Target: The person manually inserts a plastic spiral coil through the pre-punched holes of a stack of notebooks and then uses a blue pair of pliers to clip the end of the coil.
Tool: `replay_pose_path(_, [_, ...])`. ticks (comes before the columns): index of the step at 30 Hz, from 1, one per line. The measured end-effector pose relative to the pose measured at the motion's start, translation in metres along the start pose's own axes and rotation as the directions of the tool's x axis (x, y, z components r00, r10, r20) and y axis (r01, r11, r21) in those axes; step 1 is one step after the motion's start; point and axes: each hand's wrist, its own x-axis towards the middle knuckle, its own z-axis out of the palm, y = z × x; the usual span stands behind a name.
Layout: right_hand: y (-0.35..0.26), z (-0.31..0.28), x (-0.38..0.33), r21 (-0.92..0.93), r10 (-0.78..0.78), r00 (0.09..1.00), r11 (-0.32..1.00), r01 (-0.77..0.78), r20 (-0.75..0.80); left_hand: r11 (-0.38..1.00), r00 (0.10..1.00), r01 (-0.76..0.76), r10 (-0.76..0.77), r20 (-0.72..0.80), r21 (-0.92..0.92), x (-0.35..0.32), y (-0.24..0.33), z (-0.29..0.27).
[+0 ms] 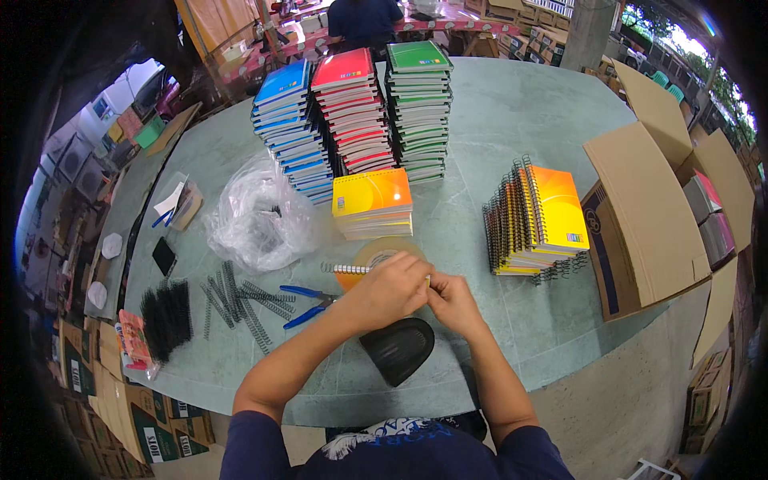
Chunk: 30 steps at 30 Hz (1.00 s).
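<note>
A small orange spiral notebook (350, 280) lies in front of me, its coil along the far edge. My left hand (394, 290) is closed over its right part, hiding most of it. Against those fingertips my right hand (454, 304) is pinched closed; what it grips is hidden. Just behind the hands lies a roll of tape (387, 246). Blue-handled pliers (307, 304) rest left of the notebook, and a black rounded object (398, 352) is close below my hands. Loose black coils (240, 302) are scattered farther left.
Blue (290, 120), red (352, 112) and green notebook stacks (419, 112) stand at the back, with yellow notebooks (372, 200) before them. Coiled yellow notebooks (552, 212) and an open carton (640, 216) are right. A plastic bag (260, 212) and black coil bundle (166, 318) are left.
</note>
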Motion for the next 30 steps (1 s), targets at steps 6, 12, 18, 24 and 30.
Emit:
replay_pose_path(6, [-0.024, 0.003, -0.004, -0.203, 0.058, 0.997, 0.977, -0.069, -0.059, 0.997, 0.996, -0.076, 0.076, -0.055, 0.002, -0.003, -0.009, 0.005])
replay_pose_path(12, [-0.024, 0.004, -0.004, -0.257, -0.133, 0.987, 0.961, 0.106, -0.090, 0.992, 0.993, 0.102, -0.106, -0.049, -0.078, 0.001, 0.003, -0.004])
replay_pose_path(18, [-0.029, -0.019, 0.007, -0.004, 0.056, 0.915, 0.998, -0.063, -0.399, 0.854, 0.862, 0.506, -0.505, -0.038, 0.123, -0.027, -0.004, -0.028])
replay_pose_path(24, [-0.058, -0.033, 0.007, 0.199, 0.021, 0.980, 0.980, 0.019, -0.196, 0.999, 0.979, -0.020, 0.027, -0.202, 0.037, -0.018, 0.050, 0.003])
replay_pose_path(30, [-0.127, -0.164, 0.008, 0.089, -0.183, 0.866, 0.964, 0.252, -0.466, 0.999, 0.927, -0.029, 0.034, -0.374, 0.017, -0.025, 0.029, -0.017])
